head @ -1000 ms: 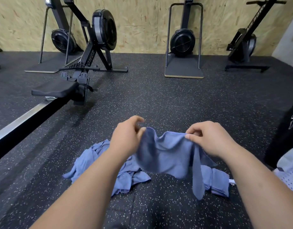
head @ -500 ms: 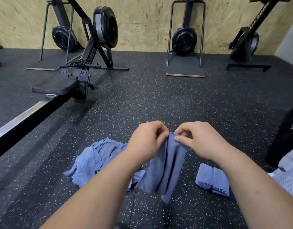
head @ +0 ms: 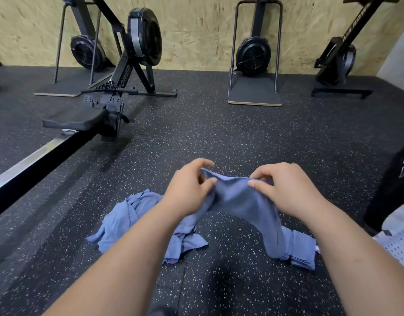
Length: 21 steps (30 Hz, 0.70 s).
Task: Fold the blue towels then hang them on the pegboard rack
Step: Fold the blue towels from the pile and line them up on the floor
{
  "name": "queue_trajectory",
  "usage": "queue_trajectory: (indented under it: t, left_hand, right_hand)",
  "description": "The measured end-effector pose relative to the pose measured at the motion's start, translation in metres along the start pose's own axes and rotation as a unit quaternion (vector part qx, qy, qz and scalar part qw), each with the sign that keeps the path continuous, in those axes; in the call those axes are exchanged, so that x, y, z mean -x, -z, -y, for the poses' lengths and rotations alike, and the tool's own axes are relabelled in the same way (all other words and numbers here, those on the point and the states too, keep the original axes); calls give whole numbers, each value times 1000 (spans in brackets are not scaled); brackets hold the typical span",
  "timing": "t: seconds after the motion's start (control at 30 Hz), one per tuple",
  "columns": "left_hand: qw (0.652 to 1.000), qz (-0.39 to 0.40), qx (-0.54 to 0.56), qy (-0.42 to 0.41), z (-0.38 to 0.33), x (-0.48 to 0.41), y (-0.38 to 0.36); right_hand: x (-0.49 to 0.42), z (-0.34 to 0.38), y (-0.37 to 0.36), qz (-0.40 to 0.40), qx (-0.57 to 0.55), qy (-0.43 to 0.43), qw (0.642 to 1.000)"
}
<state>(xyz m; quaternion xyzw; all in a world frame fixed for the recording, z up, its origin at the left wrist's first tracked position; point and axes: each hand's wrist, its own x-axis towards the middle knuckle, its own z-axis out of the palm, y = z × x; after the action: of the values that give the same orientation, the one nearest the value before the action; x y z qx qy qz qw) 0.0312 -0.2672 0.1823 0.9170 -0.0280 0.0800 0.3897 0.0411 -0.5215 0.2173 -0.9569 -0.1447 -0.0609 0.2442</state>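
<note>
Both forearms come in from the bottom edge, bare. Left hand (head: 187,190) pinches one end of a blue towel (head: 242,199) between thumb and curled fingers; right hand (head: 285,190) pinches the other end the same way. The hands are near each other at the same height, with the towel's top edge stretched between them above the floor. The rest of it hangs down and to the right, its lower end over the folded towel stack (head: 303,252) on the floor (can't tell if they touch). A crumpled pile of blue towels (head: 125,220) lies under the left forearm, apart from the stack. At the right edge are white mesh fabric (head: 399,245) and a black object with a white mark (head: 392,183). The floor (head: 219,137) is black speckled rubber. A rowing machine (head: 139,42) sits further out on the left, its seat (head: 75,120) on a rail (head: 36,160) running toward the left edge. Three more fan-wheel machines stand along the chipboard wall (head: 196,30): left (head: 87,51), centre (head: 253,53), right (head: 338,58).
</note>
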Motion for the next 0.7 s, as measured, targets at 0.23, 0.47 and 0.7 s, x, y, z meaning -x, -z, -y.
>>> queue_trajectory:
  t: [0.23,0.47,0.7]
  left_hand:
    - [994,67,11,-85,-28,11,-20]
    - [1000,-4,-3,-14,-22,2,-8]
    - [994,-80,-51,52,-4,-3,-3]
  right_hand:
    - [0,20,-8,22,-39,48,998]
    - [-3,0,3,35,-25,-2,999]
    - [-4,-18,14,8,-3,-38,999]
